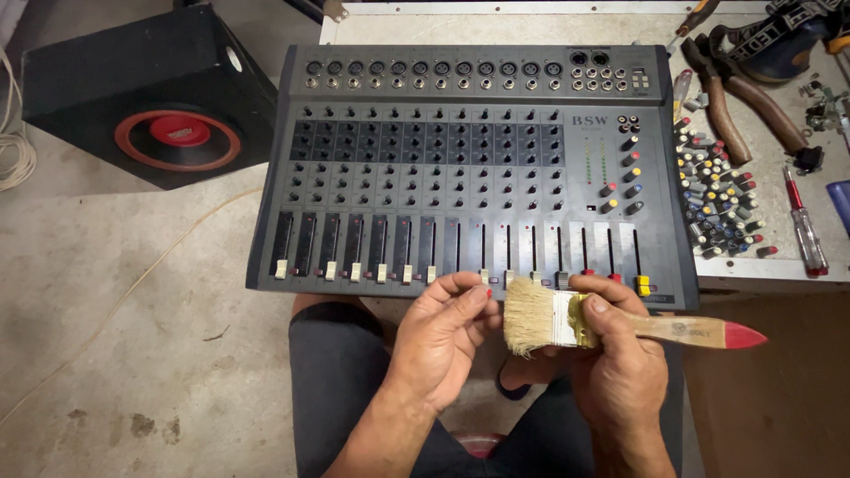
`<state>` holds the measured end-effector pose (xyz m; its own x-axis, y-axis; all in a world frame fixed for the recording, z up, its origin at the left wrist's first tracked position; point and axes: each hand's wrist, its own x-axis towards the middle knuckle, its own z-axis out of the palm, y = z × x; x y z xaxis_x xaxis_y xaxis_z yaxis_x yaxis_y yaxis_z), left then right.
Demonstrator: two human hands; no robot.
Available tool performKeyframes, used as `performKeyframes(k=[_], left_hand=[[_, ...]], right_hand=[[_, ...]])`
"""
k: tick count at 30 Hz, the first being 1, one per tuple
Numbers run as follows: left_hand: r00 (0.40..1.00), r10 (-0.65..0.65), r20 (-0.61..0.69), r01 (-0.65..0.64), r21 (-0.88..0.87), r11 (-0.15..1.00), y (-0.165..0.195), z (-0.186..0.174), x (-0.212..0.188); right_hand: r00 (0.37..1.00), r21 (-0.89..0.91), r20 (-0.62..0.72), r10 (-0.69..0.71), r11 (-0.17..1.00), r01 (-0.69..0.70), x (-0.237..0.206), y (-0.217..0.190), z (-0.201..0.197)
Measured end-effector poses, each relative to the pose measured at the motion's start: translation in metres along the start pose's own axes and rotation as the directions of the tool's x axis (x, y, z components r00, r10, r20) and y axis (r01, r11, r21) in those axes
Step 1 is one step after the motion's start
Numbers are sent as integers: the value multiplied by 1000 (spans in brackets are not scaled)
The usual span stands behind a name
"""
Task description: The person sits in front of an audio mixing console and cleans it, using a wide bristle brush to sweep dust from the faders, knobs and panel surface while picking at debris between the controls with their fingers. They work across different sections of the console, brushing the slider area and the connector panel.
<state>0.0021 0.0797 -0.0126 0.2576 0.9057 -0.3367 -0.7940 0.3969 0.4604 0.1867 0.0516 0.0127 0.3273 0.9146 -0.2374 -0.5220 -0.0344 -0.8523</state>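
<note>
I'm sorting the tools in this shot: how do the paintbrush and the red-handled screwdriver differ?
The paintbrush is held in the right hand; the screwdriver lies untouched on the workbench. The paintbrush has a wooden handle with a red tip and pale bristles; the screwdriver is slim, with a clear red handle. The paintbrush lies crosswise, the screwdriver nearly lengthwise. Both show red.

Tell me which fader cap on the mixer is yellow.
The rightmost fader cap, at the mixer's near right corner just above the right hand. Its neighbours are red, the others pale.
</note>
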Motion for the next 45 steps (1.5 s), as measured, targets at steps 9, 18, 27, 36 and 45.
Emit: performKeyframes(k=[9,18,27,36,45], left_hand=[[997,-12,-77,17,60,998,-5,7,-2],[998,-67,-21,68,46,997,-12,5,-6],[997,-40,-58,42,26,999,-9,14,-7],[993,-26,115,31,-38,999,2,18,-22],[990,-54,128,58,-27,998,-7,11,-40]], right_hand=[[997,-56,52,51,997,-48,3,9,-11],[992,28,-12,-122,992,122,-1,-6,9],[987,-5,61,148,989,-148,-4,-11,-7],[998,-54,53,43,998,-41,-13,-25,-6],[973,3,228,29,1000,-31,-41,-38,8]])
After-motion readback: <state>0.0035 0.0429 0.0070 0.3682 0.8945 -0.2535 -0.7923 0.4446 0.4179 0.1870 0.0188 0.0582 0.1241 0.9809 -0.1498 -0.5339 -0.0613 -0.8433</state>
